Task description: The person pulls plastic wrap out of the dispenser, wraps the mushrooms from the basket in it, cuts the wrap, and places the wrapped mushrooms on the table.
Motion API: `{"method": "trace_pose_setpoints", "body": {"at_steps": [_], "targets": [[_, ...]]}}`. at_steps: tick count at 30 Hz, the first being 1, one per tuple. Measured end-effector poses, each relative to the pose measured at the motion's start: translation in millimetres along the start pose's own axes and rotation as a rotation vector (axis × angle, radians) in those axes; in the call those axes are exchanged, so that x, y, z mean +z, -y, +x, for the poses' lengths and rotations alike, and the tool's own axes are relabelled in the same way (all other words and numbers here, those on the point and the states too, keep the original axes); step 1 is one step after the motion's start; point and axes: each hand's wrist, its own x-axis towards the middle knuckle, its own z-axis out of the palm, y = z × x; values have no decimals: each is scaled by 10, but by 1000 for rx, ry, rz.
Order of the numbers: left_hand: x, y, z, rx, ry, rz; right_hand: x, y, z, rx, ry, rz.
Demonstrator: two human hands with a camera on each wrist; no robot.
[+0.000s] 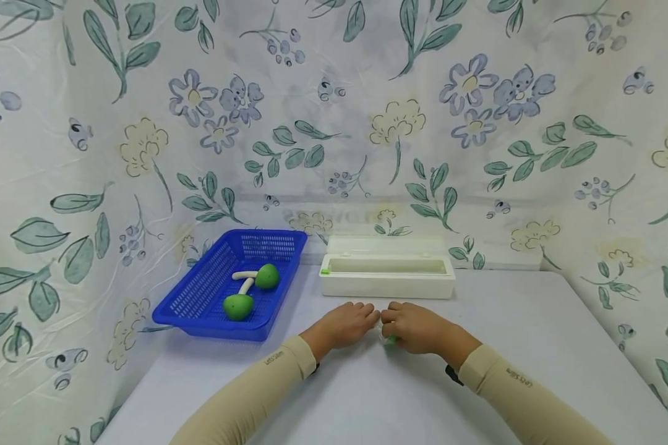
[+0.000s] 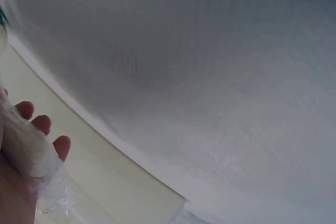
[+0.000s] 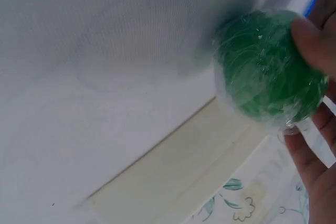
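Both hands meet over the table, just in front of the white box. Between them is a mushroom-shaped piece (image 3: 262, 72) with a round green head and a white stem, wrapped in clear cling film (image 2: 52, 195). My right hand (image 1: 417, 327) grips the green head, thumb on one side and fingers on the other, as the right wrist view shows. The film-covered stem (image 2: 29, 148) lies in my left hand (image 1: 344, 326), whose fingers curl round behind it. Film bunches loosely past the stem's end. In the head view the hands hide most of the piece.
A blue plastic basket (image 1: 200, 285) at the left holds two unwrapped green-headed pieces (image 1: 267, 276) with white stems. The long white box (image 1: 386, 288) stands at the back of the white table (image 1: 512, 321), its lid (image 1: 384, 245) raised. A floral cloth hangs behind.
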Motion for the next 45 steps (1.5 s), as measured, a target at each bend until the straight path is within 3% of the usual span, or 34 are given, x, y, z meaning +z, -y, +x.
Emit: {"method": "trace_pose_setpoints", "body": {"at_steps": [4, 8, 13, 16, 20, 22, 25, 32, 36, 39, 45], "targets": [[-6, -7, -5, 10, 8, 40, -21, -16, 18, -38, 25, -38], [-38, -8, -4, 4, -26, 94, -119, -46, 27, -44, 59, -34], [-61, -24, -46, -41, -112, 183, -236, -91, 3, 41, 84, 44], [-41, -36, -54, -96, -198, 226, -277, -117, -14, 89, 59, 55], [-16, -30, -25, -121, -309, 245, -312, -125, -12, 101, 15, 38], [-11, -23, -15, -114, -328, 255, -311, -117, -14, 98, -6, 24], [-12, -9, -15, -113, -317, 231, -281, -109, -48, 131, -56, 27], [-4, 16, -34, -194, -299, 144, -139, -87, -200, 426, -136, 231], [-10, -4, -47, -185, -310, 166, -84, -108, -189, 387, -176, 208], [-21, -24, -64, -213, -275, 174, -79, -134, -172, 322, -198, 137], [-27, -24, -106, -455, -143, 102, -93, -197, -192, 303, -173, 37]]}}
